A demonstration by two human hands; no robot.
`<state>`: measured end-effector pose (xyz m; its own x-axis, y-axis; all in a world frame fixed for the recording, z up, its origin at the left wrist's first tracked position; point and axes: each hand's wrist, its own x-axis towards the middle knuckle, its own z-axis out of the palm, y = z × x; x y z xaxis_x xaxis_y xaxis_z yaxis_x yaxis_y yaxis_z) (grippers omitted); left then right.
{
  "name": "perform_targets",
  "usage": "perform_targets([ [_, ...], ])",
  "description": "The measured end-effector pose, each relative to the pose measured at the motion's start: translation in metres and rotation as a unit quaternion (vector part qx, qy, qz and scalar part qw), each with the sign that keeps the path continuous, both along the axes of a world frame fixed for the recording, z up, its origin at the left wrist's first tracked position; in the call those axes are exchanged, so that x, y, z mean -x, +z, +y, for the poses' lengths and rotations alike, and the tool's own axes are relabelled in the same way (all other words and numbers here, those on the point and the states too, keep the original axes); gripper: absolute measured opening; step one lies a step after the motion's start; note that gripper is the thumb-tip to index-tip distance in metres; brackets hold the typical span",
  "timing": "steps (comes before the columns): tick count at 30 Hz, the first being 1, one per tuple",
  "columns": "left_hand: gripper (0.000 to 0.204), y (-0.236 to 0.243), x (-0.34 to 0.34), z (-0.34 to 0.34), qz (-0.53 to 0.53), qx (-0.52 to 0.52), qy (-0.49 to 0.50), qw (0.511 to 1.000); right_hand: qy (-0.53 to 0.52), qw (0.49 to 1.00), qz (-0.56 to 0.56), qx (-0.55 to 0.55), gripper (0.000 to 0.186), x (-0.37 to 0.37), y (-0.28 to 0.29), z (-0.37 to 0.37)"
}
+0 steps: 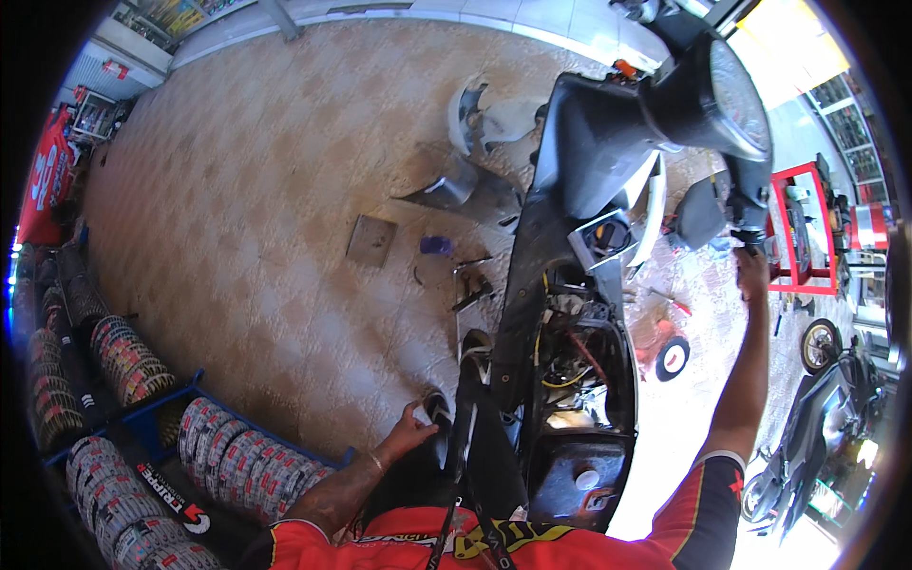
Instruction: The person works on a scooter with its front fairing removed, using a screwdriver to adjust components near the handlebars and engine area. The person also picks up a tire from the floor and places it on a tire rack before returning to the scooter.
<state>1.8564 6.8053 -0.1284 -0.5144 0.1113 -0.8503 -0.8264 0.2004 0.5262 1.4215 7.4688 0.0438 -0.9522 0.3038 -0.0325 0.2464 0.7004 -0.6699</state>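
A black scooter (608, 142) stands in front of me, its seat off and its inner frame, wires and engine bay (579, 356) bare. My right arm stretches forward, and my right hand (753, 274) is closed round the end of the scooter's right handlebar grip (749, 237). Lower down, at my thigh, hangs my left hand (410, 434) with nothing in it, its fingers loosely apart. A black fuel tank (579, 475) with a pale round cap sits at the scooter's rear, close to my body.
Removed grey body panels (465, 190), a flat square plate (371, 240) and a purple item (436, 245) lie on the tiled floor. Wrapped tyres (228, 456) fill a blue rack at left. A red metal stand (807, 228), a small wheel (673, 359) and another motorcycle (807, 437) are at right.
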Motion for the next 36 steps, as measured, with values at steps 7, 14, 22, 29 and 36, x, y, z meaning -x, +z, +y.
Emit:
perform_targets([
  [7, 0.091, 0.023, 0.019, 0.003, 0.037, 0.019, -0.042, 0.998, 0.029, 0.985, -0.027, -0.168, 0.032, 0.003, 0.024, -0.038],
  [14, 0.089, -0.016, 0.003, -0.009, 0.091, -0.008, -0.032, 0.995, -0.056, 0.975, -0.08, -0.197, 0.037, 0.006, 0.031, -0.052],
  [22, 0.081, 0.009, -0.065, -0.035, 0.023, -0.039, -0.019, 0.999, -0.099, 0.984, -0.142, 0.038, 0.041, 0.019, -0.001, -0.012],
  [29, 0.078, 0.011, -0.08, -0.053, 0.009, 0.005, -0.099, 0.995, 0.003, 0.972, -0.054, -0.23, 0.042, 0.019, 0.008, -0.017],
  [36, 0.082, 0.002, -0.068, -0.035, -0.029, -0.033, -0.089, 0.995, 0.001, 0.964, -0.022, -0.263, 0.042, 0.019, 0.002, -0.016],
])
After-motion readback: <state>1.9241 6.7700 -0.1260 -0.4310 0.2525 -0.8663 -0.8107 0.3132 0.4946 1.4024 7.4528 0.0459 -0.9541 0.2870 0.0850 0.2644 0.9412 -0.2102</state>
